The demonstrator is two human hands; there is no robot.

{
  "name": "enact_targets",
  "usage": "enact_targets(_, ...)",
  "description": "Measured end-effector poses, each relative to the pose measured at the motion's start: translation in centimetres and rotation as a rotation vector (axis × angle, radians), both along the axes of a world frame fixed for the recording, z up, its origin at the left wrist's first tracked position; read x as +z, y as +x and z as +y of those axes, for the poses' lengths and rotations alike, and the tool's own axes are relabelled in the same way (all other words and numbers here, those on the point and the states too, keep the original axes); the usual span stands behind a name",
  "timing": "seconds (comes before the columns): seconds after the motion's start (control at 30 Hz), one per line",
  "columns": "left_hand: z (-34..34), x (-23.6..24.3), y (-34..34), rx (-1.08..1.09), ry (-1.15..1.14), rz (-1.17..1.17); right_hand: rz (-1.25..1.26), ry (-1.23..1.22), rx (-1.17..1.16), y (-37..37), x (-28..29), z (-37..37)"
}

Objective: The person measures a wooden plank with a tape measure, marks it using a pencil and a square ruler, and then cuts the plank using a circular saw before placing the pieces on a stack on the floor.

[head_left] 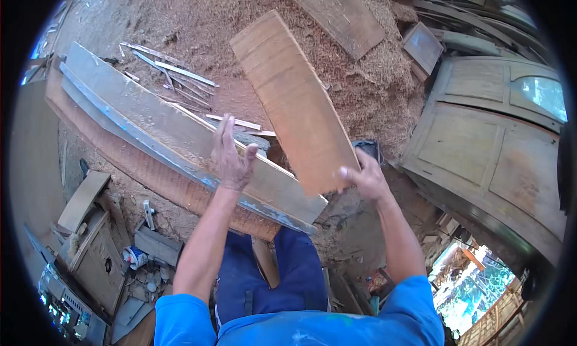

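Note:
A reddish-brown wooden board (288, 94) is tilted diagonally in the middle of the view, with my right hand (363, 175) gripping its lower right end. My left hand (234, 154) is open, fingers raised, over a long dusty grey plank (138, 118); whether it touches the plank is unclear. That plank has pale edges and a worn blue-painted strip (162, 157), and it lies stacked on a wider reddish plank (120, 157) across the front of my legs.
Thin offcuts (186, 81) lie beyond the stack on sawdust (360, 106). Another board (330, 15) lies at the top. A panelled wooden door piece (487, 154) stands at the right, near piled timber (475, 15). A wooden box (102, 268) and clutter fill the lower left.

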State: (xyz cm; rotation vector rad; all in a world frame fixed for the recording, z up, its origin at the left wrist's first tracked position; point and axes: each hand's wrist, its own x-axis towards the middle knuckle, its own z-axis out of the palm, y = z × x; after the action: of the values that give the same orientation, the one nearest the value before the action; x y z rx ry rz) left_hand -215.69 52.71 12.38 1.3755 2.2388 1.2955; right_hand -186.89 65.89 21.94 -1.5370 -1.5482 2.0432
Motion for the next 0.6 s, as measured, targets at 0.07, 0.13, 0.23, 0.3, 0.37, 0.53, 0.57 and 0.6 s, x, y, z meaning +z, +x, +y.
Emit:
enact_targets(0.07, 2.6, 7.6, -0.4, -0.147, 0.068, 0.288, 0.013, -0.055, -0.007, 0.8, 2.9, 0.0)
enact_targets(0.13, 5.5, 16.4, -2.5, -0.434, -0.004, 0.577, 0.024, -0.119, 0.103, 0.8, 6.2, 1.1)
enact_targets(0.23, 7.6, 21.6, -4.2, -0.75, -0.364, 0.665, 0.006, 0.399, 0.667, -1.3, 7.7, 5.6)
enact_targets(0.3, 7.4, 21.9, -5.7, -0.811, -0.852, 0.4, -0.023, 0.051, 0.757, -4.5, 8.2, 7.2)
enact_targets(0.37, 4.2, 19.6, -7.6, -0.633, -1.077, -0.028, -0.021, 0.069, 0.535, -8.0, 8.1, 7.4)
enact_targets(0.53, -7.3, 12.4, -7.0, 0.156, -0.771, -1.159, 0.322, 0.17, -0.174, -9.8, 5.5, 3.0)
enact_targets(0.57, -8.1, 11.9, -6.2, 0.23, -0.68, -1.309, 0.44, 0.026, -0.235, -9.8, 5.0, 0.2)
enact_targets(0.6, -8.6, 11.1, -5.1, 0.293, -0.584, -1.464, 0.481, -0.086, -0.171, -9.6, 4.4, -3.0)
